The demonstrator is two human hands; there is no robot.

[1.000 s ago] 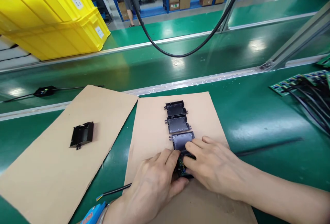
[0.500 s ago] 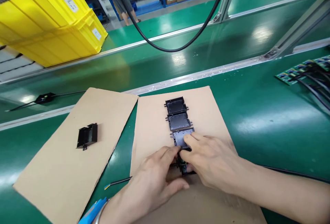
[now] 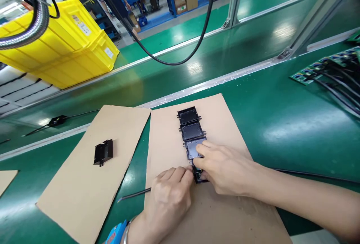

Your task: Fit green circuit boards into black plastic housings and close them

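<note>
Nearest case (image 3: 200,181) is touched by left hand (image 3: 172,188), curled, hold unclear | board (image 3: 198,172) inside is touched by right hand (image 3: 227,168), bent, hold unclear

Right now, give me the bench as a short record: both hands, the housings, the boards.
Left hand: at the left edge of the nearest housing
Right hand: over the nearest housing's right side
Inside nearest housing: circuit board, partly covered
Beyond it: three black housings in line on the right cardboard sheet
Left cardboard sheet: one black housing
Far right: green boards with black cables
</note>
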